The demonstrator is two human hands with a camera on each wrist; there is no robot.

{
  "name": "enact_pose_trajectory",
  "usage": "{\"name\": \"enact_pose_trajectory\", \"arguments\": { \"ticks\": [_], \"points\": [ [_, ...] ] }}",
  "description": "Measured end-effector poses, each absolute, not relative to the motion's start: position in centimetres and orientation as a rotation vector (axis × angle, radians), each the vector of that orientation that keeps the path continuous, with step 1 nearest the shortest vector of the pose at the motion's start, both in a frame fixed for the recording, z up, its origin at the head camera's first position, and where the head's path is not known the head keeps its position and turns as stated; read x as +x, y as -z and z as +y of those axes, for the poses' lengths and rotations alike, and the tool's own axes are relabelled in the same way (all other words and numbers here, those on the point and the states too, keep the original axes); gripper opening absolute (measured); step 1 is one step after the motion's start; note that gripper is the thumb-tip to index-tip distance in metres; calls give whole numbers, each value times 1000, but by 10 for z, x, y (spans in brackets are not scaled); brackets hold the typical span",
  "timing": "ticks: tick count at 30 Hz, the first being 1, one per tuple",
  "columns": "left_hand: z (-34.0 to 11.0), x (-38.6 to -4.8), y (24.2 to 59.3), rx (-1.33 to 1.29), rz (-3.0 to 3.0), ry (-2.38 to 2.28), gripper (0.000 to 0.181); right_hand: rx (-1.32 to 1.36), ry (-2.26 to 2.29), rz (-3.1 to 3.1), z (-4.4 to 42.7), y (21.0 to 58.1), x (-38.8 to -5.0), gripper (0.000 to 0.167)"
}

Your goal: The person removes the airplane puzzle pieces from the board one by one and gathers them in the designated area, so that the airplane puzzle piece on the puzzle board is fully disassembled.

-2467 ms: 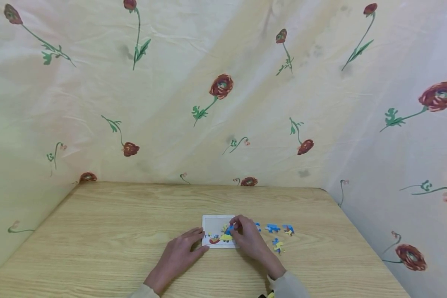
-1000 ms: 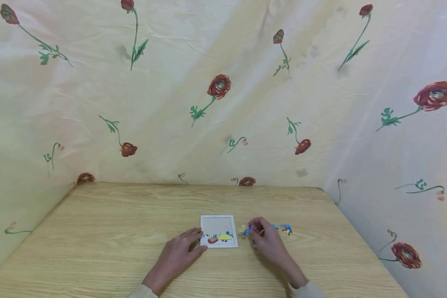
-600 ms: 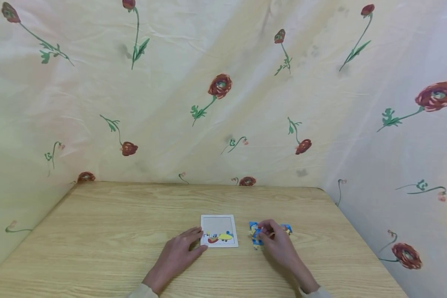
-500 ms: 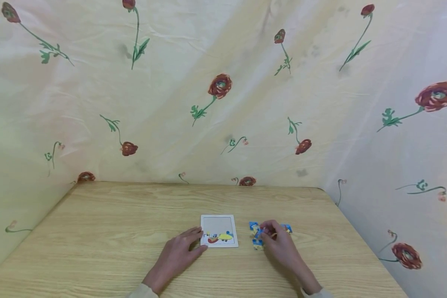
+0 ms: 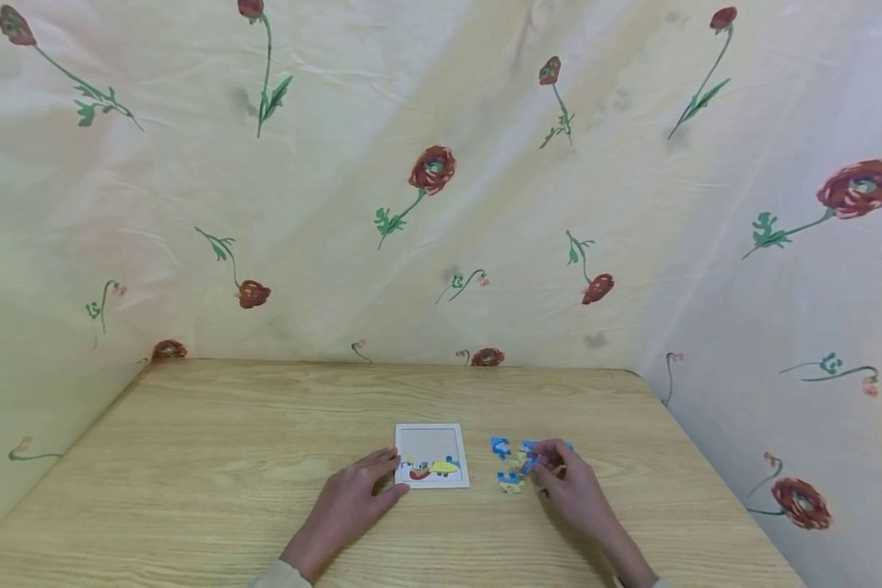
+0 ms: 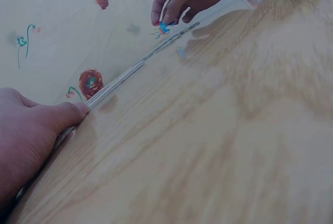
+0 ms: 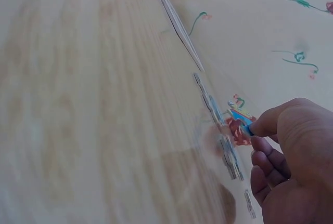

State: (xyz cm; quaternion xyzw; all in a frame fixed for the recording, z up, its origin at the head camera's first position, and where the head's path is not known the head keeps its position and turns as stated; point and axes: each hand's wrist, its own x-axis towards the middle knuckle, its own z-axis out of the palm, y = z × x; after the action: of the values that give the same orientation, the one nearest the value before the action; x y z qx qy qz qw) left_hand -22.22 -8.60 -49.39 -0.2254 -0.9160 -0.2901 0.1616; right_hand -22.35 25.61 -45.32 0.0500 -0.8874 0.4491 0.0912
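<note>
**Right of the white tray, a puzzle piece in the fingertips!**

Here beside the tray, the right hand (image 5: 569, 483) pinches a puzzle piece (image 7: 240, 116) between thumb and finger, other fingers curled beneath. Just around it on the table (image 5: 279, 425) lie more loose pieces: a blue one (image 5: 501, 447) toward the tray, a blue-and-yellow one (image 5: 510, 483) nearer the person, others partly covered by the hand, so no sure count!

Across to the white tray (image 5: 466, 457): the left hand (image 5: 355, 494) holds nothing, fingers extended and touching its left edge, thumb at the near corner. And the score? A coloured strip (image 5: 444, 468) runs along the bottom inside; the larger area above shows pale backing. Looks early, I'd judge, with most of the picture left to fill.

In the way? Two loose pieces sit between the pinched one and the tray. Beyond the table, flowered cloth (image 5: 323, 188) hangs all round.
</note>
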Motion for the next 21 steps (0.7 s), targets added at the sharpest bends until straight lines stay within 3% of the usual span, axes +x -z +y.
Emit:
{"name": "enact_pose_trajectory", "arguments": {
  "ticks": [21],
  "points": [
    [-86, -220, 491, -640, -2629, 832, 47, 107, -1232, -2620, 295, 456, -211, 22]
  ]
}}
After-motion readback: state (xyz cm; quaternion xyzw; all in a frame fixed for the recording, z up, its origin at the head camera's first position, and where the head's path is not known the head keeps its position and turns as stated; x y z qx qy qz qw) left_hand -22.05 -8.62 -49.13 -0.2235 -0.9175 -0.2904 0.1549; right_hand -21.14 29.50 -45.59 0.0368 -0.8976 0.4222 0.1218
